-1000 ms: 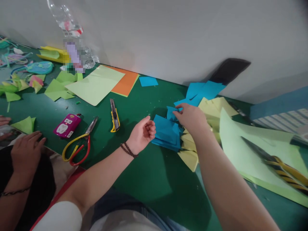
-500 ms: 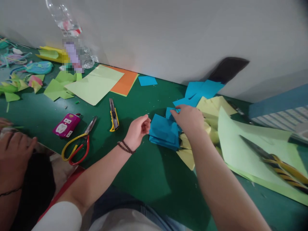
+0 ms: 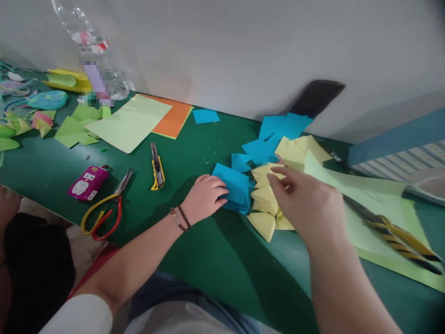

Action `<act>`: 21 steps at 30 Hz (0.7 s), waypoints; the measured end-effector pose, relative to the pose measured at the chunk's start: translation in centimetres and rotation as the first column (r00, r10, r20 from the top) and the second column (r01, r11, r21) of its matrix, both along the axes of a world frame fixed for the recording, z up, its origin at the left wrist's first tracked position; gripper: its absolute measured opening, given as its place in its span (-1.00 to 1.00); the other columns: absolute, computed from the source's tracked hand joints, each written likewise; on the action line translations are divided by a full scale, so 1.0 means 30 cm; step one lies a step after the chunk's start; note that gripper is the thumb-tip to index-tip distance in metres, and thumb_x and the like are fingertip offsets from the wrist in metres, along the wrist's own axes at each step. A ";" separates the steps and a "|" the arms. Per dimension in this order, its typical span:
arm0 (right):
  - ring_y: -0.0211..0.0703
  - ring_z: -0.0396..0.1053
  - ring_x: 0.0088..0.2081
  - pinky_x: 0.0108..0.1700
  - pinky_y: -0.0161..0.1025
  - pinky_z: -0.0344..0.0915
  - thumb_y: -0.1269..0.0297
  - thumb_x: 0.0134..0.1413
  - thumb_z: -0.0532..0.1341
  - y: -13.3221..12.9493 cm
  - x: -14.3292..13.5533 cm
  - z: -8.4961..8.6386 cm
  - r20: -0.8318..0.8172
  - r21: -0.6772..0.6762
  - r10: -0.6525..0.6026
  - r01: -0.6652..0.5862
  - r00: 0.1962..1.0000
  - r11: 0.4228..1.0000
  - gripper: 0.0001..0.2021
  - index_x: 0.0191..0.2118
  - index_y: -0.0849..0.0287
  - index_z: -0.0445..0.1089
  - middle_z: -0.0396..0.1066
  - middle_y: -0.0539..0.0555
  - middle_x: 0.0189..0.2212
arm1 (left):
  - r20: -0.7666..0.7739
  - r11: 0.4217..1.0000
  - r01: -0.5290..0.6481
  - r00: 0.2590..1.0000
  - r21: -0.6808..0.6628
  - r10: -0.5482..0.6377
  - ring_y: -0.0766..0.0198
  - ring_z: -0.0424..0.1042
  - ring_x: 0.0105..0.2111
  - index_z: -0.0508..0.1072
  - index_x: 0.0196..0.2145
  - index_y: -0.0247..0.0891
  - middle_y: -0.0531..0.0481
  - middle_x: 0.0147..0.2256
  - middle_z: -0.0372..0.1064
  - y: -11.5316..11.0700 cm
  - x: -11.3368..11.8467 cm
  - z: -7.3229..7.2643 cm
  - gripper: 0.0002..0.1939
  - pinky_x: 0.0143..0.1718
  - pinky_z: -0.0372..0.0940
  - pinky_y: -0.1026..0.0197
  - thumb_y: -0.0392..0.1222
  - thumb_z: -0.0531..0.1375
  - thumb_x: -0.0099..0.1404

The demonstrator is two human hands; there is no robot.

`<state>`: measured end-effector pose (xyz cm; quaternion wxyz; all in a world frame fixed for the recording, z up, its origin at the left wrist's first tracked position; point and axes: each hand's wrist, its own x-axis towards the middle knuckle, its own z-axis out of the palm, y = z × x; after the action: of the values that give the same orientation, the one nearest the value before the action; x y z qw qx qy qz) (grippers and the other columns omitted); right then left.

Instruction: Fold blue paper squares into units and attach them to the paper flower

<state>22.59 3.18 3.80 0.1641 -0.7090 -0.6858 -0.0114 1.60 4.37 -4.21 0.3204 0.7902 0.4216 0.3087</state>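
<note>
Across the green bench, folded yellow paper pieces sit clustered, their shaping apparently done. Above them, the right hand: narrow finger gap, can't tell whether it's holding anything. Left hand, loosely spread, touches the stacked blue paper squares, mostly flat, seemingly unfolded.

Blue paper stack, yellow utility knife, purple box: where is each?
Blue paper stack [image 3: 236, 180], head view, top sheet.
Yellow utility knife [image 3: 158, 173], head view, handle.
Purple box [image 3: 92, 183], head view, upper face.
</note>
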 end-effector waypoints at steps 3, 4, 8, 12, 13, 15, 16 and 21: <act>-0.14 0.44 -0.47 -0.45 -0.23 0.27 0.04 0.24 0.06 -0.083 0.019 -0.037 -0.037 0.111 0.112 -0.107 0.993 0.988 -0.67 -0.14 0.06 0.51 0.53 0.08 -0.45 | 0.018 1.000 0.018 1.000 0.018 -0.019 0.10 0.41 -0.10 0.58 -0.38 -0.13 -0.05 -0.24 0.52 0.002 -0.003 0.006 -0.85 0.21 -0.03 -0.08 -0.29 0.20 0.26; -0.17 0.44 -0.48 -0.45 -0.23 0.29 0.08 0.25 0.07 -0.101 0.022 -0.052 -0.046 0.140 0.168 -0.161 0.985 0.977 -0.69 -0.15 0.07 0.51 0.52 0.07 -0.45 | 0.016 0.999 0.017 1.000 0.033 -0.017 0.12 0.42 -0.12 0.58 -0.39 -0.12 -0.04 -0.25 0.53 0.003 -0.006 0.010 -0.83 0.21 -0.02 -0.06 -0.28 0.19 0.27; -0.12 0.50 -0.31 -0.27 -0.19 0.43 0.23 0.24 0.14 -0.129 0.029 -0.106 -0.081 0.210 0.421 -0.397 0.904 0.893 -0.78 -0.12 0.12 0.50 0.53 0.11 -0.29 | 0.017 0.997 -0.040 0.999 0.062 0.039 0.11 0.45 -0.16 0.56 -0.46 -0.14 -0.04 -0.30 0.55 0.005 -0.018 0.029 -0.88 0.13 0.09 -0.04 -0.26 0.26 0.22; -0.04 0.47 -0.18 -0.15 -0.10 0.47 0.25 0.20 0.19 -0.132 0.025 -0.146 -0.104 0.254 0.512 -0.475 0.853 0.843 -0.76 -0.05 0.13 0.48 0.49 0.15 -0.23 | 0.067 0.998 -0.055 0.996 0.001 0.055 0.11 0.47 -0.17 0.54 -0.52 -0.17 -0.07 -0.27 0.55 0.003 -0.026 0.050 -0.87 -0.02 0.25 0.03 -0.17 0.37 0.14; -0.04 0.47 -0.18 -0.14 -0.09 0.47 0.25 0.20 0.21 -0.133 0.022 -0.154 -0.116 0.266 0.519 -0.477 0.847 0.837 -0.75 -0.04 0.15 0.47 0.49 0.16 -0.22 | 0.083 0.999 -0.041 0.996 -0.011 0.042 0.11 0.47 -0.17 0.54 -0.52 -0.17 -0.07 -0.26 0.55 0.001 -0.027 0.056 -0.87 -0.04 0.26 0.04 -0.15 0.38 0.13; -0.02 0.45 -0.17 -0.13 -0.07 0.47 0.24 0.17 0.24 -0.132 0.016 -0.164 -0.135 0.293 0.533 -0.480 0.835 0.827 -0.72 -0.02 0.18 0.46 0.48 0.19 -0.19 | 0.105 1.000 -0.013 0.994 -0.013 0.014 0.11 0.47 -0.14 0.54 -0.51 -0.16 -0.08 -0.23 0.55 -0.002 -0.027 0.069 -0.87 -0.03 0.28 0.04 -0.13 0.39 0.11; -0.02 0.44 -0.17 -0.13 -0.06 0.46 0.25 0.16 0.25 -0.131 0.014 -0.165 -0.140 0.307 0.541 -0.483 0.829 0.820 -0.72 -0.03 0.18 0.47 0.48 0.20 -0.18 | 0.109 1.000 -0.002 0.994 -0.003 0.003 0.11 0.46 -0.13 0.55 -0.51 -0.16 -0.09 -0.22 0.55 -0.006 -0.025 0.078 -0.87 -0.02 0.28 0.03 -0.13 0.40 0.10; -0.02 0.41 -0.18 -0.12 -0.01 0.43 0.42 0.12 0.23 -0.146 0.018 -0.112 -0.097 0.372 0.632 -0.561 0.769 0.740 -0.83 -0.21 0.07 0.53 0.55 0.10 -0.23 | 0.015 0.974 0.189 0.981 0.127 -0.192 0.10 0.46 -0.04 0.52 -0.49 -0.15 -0.05 -0.19 0.55 -0.062 -0.021 0.180 -0.85 0.14 0.20 -0.01 -0.10 0.36 0.17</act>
<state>23.14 -1.19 0.46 0.3459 -0.4104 -0.8437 0.0077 0.95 2.50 1.19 0.3040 0.8412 0.3194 0.3130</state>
